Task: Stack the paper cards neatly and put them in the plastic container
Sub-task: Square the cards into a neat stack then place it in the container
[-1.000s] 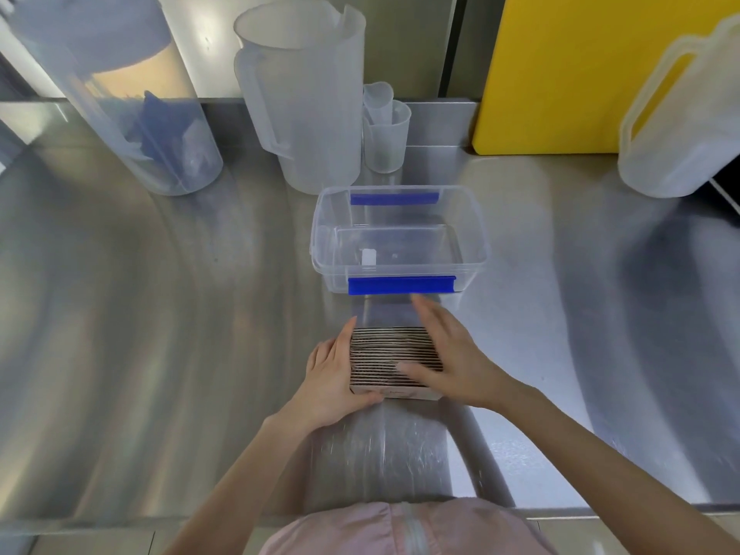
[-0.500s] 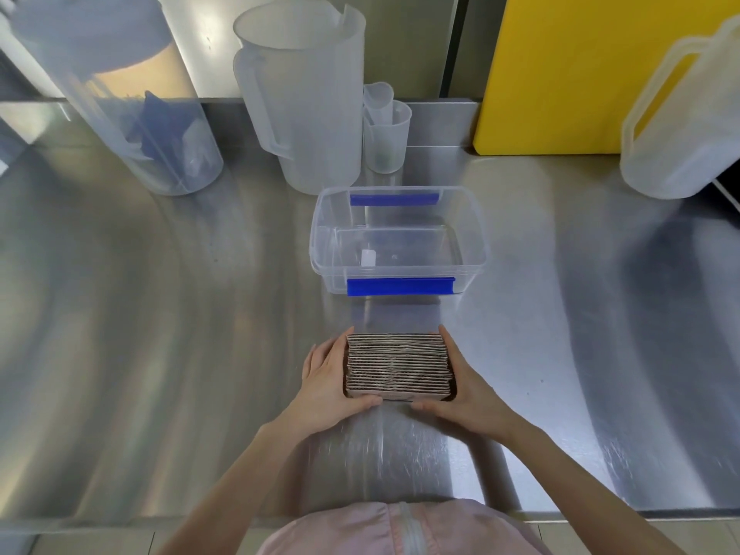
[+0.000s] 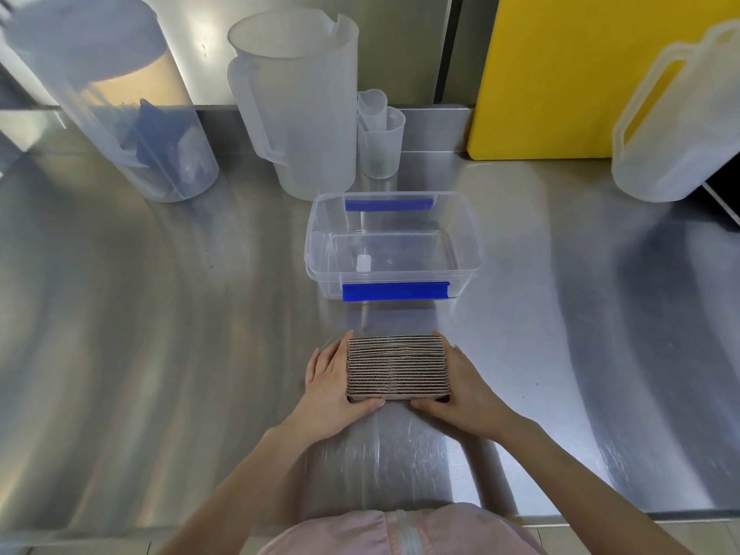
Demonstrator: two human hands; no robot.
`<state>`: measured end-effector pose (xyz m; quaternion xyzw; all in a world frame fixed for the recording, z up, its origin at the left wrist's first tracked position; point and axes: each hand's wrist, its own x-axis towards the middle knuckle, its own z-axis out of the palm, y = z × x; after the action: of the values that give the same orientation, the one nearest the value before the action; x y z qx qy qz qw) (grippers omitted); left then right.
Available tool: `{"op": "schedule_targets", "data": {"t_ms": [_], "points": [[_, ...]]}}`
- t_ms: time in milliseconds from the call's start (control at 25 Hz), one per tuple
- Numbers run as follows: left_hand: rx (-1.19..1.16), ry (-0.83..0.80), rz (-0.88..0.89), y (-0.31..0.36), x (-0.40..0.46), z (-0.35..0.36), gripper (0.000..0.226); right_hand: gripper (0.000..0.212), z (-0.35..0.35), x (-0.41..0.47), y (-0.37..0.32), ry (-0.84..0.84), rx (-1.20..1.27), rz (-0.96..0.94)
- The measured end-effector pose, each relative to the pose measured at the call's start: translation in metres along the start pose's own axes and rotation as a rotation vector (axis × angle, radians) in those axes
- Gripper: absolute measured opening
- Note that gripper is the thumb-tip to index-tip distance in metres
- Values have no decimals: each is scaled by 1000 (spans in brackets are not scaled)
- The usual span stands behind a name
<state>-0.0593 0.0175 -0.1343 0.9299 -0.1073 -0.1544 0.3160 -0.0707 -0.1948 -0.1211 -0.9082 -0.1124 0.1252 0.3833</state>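
Observation:
A block of brown corrugated paper cards (image 3: 396, 366) stands on edge on the steel counter, its edges lined up evenly. My left hand (image 3: 332, 384) presses its left side, thumb under the near corner. My right hand (image 3: 464, 388) presses its right side the same way. A clear plastic container (image 3: 316, 242) with blue clips on its long sides sits open just beyond the cards, with only a small white piece inside.
Behind the container stand a large frosted jug (image 3: 300, 106) and two small measuring cups (image 3: 378, 138). A tall clear tub (image 3: 108, 106) is at back left, a yellow board (image 3: 580, 70) and another jug (image 3: 676, 114) at back right. The counter edge (image 3: 600, 516) runs near my body.
My right hand came off the top of the cards and moved to their right side. Both hands now squeeze the block, which looks squarer and tidier than before.

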Motion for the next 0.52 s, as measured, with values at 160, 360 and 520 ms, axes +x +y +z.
{"op": "schedule_targets", "data": {"t_ms": [160, 360, 520], "points": [[13, -31, 9, 2, 2, -3, 110, 66, 0, 0, 0, -21, -63, -10], [30, -16, 17, 7, 5, -7, 92, 71, -4, 1, -4, -27, -27, 55], [-89, -12, -32, 16, 3, -17, 90, 79, -12, -3, -8, -7, 126, 167]]}}
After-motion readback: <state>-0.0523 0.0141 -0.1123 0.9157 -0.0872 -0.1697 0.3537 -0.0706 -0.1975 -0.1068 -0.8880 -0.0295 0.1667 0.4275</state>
